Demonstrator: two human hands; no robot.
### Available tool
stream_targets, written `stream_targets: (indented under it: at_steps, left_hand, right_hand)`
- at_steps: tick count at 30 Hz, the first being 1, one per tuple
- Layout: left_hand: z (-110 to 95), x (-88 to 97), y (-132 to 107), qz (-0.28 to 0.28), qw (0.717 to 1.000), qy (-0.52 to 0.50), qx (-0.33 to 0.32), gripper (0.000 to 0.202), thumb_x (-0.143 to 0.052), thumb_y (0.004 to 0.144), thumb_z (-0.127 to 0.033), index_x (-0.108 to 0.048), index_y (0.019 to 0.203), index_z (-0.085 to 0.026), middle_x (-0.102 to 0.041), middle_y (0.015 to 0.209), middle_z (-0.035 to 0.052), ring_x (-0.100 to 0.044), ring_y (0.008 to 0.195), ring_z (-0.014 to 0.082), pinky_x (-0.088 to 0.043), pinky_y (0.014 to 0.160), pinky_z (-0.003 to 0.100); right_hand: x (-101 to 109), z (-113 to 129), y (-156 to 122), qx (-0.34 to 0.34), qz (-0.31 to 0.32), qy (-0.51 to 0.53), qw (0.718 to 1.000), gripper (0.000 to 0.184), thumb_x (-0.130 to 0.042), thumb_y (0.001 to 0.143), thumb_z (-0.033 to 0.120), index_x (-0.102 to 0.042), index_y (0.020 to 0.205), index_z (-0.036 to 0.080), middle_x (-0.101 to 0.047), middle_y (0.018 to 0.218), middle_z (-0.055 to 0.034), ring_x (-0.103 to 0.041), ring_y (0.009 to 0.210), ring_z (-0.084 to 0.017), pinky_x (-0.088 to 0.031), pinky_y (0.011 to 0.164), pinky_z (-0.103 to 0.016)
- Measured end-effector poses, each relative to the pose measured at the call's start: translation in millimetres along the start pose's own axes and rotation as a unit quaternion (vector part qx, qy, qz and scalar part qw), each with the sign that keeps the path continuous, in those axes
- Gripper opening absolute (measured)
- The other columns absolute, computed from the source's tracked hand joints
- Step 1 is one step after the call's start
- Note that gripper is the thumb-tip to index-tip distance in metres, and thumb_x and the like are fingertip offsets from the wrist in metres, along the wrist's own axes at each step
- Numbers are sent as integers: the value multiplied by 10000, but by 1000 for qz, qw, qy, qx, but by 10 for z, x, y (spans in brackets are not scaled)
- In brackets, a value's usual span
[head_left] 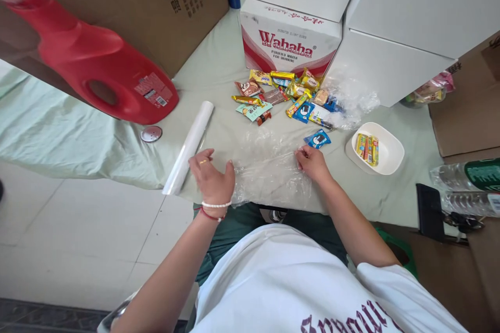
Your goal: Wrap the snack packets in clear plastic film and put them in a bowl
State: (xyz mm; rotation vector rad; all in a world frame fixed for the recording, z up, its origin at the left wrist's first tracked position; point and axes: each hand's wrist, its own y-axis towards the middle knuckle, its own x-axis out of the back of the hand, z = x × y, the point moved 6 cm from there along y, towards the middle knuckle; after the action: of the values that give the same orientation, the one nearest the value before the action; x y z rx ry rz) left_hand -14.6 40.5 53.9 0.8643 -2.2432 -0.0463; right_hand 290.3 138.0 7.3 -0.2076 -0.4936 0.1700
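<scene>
A white roll of plastic film point(189, 148) lies slantwise on the table, with a crumpled clear plastic sheet point(269, 177) spread to its right. Beside the roll, my left hand point(213, 176) is open, thumb apart from the fingers, its fingertips by the roll's right edge. My right hand point(311, 162) pinches the far right edge of the plastic sheet. Just beyond that hand lies a blue snack packet point(317, 138). Further right stands a white bowl point(395, 152) with several small yellow packets point(367, 149) inside.
A pile of wrapped snacks point(279, 93) lies before the Wahaba-style printed carton point(289, 44). Crumpled clear plastic point(353, 96) is right of it. A large red bottle point(109, 67) stands left, near a round disc point(151, 133). Plastic bottles point(464, 187) and a black phone-like object point(429, 210) are at right.
</scene>
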Motion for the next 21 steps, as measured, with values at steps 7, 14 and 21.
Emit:
stream_targets:
  at_steps: [7, 14, 21]
  left_hand:
    - [-349, -559, -307, 303, 900, 87, -300, 433, -519, 960, -266, -669, 1367, -258, -604, 1523, 162, -500, 1479, 338, -201, 1282, 630]
    - [34, -651, -151, 339, 877, 151, -305, 722, -520, 974, -576, -442, 1605, -235, -308, 1717, 202, -327, 1581, 410, -50, 1253, 744]
    - [16, -628, -231, 339, 872, 170, -310, 736, -549, 956, -623, -444, 1605, -292, -295, 1727, 176, -271, 1601, 417, -11, 1235, 772]
  right_hand:
    - [40, -84, 111, -3, -15, -7, 1000, 382, -645, 845, 481, -653, 1139, 238, -576, 597, 51, -547, 525, -179, -443, 566, -298]
    - [833, -159, 69, 4, -71, -71, 995, 426, -577, 932, 528, -723, 1164, 202, -754, 971, -79, -664, 689, -200, -509, 615, -322]
    - [909, 186, 428, 146, 100, -515, 839, 738, -588, 846, 106, -527, 1552, 313, -490, 1629, -82, -688, 1127, -300, -518, 847, -360]
